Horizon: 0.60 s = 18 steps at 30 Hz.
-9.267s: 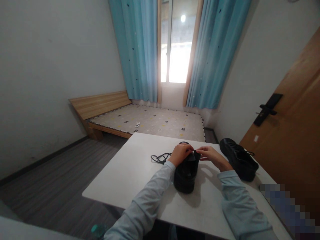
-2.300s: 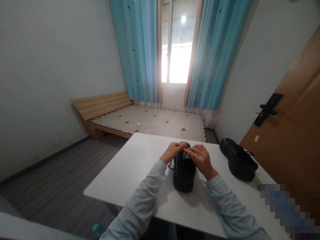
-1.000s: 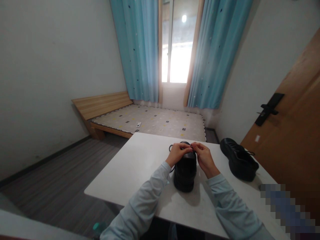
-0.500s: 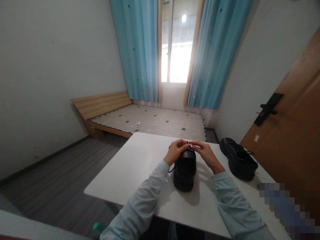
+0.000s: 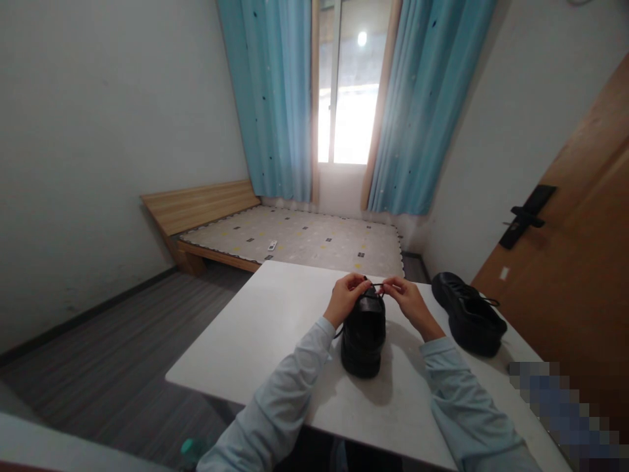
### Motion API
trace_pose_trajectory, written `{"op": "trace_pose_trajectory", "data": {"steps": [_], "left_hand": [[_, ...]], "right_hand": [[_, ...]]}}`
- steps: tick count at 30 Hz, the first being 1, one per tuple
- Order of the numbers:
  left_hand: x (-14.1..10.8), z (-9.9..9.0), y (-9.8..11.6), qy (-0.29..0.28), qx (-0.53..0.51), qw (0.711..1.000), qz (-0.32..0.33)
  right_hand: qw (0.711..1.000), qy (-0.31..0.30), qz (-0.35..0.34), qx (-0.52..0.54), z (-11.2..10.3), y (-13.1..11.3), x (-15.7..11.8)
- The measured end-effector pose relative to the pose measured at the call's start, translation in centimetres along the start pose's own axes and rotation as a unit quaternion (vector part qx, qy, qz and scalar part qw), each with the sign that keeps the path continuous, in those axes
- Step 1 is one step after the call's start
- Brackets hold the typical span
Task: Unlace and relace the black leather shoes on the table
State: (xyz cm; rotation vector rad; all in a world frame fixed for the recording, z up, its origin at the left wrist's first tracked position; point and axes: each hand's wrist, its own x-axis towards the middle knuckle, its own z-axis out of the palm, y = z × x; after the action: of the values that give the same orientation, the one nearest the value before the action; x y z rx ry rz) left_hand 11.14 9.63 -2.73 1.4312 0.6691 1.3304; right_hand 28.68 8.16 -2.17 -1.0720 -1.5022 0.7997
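Observation:
A black shoe point(image 5: 362, 341) stands upright on the white table point(image 5: 246, 328), its heel towards me. At its tongue and laces, my left hand point(image 5: 346, 296) is closed in a pinch on the left side. My right hand point(image 5: 403, 300) pinches a black shoelace point(image 5: 377, 286) a little to the right of the shoe, and the lace stretches between the two hands. Exactly what the left fingertips grip is too small to tell. The shoe's toe is hidden behind the hands and tongue.
A second black shoe point(image 5: 469, 314) lies near the table's right edge, beside the wooden door point(image 5: 565, 262). Beyond the table is a bed point(image 5: 314, 236) with a white remote point(image 5: 272, 246) on it. A bottle with a green cap point(image 5: 187, 447) is at the lower left.
My right hand has moved slightly right, away from my left hand, drawing out a length of shoelace. My left hand and the shoe have barely moved.

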Motion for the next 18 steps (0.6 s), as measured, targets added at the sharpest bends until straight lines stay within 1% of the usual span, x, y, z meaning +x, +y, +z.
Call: {"op": "trace_pose_trajectory", "data": {"steps": [2, 5, 10, 13, 15, 16, 18], "left_hand": [[-0.1, 0.1, 0.1, 0.007, 0.006, 1.0, -0.002], [-0.1, 0.1, 0.1, 0.014, 0.015, 1.0, -0.005], [0.1, 0.0, 0.1, 0.02, 0.011, 1.0, -0.007], [0.1, 0.1, 0.0, 0.015, 0.008, 1.0, -0.002], [0.2, 0.2, -0.1, 0.023, 0.003, 1.0, 0.003], [0.2, 0.2, -0.1, 0.03, -0.001, 1.0, 0.004], [0.3, 0.0, -0.1, 0.045, -0.01, 0.999, 0.005]], "right_hand": [[1.0, 0.022, -0.012, 0.01, 0.0, -0.4, -0.1], [0.998, 0.047, -0.039, -0.008, 0.2, -0.9, -0.3], [0.99, 0.067, -0.103, -0.063, 1.0, -1.5, -0.6], [0.988, 0.071, -0.117, -0.072, 1.3, -1.8, -0.6], [0.989, 0.047, -0.108, -0.088, 1.1, -1.6, -0.6], [0.99, 0.023, -0.098, -0.1, 0.9, -1.4, -0.6], [0.989, -0.046, -0.064, -0.124, 0.4, -0.7, -0.5]]}}
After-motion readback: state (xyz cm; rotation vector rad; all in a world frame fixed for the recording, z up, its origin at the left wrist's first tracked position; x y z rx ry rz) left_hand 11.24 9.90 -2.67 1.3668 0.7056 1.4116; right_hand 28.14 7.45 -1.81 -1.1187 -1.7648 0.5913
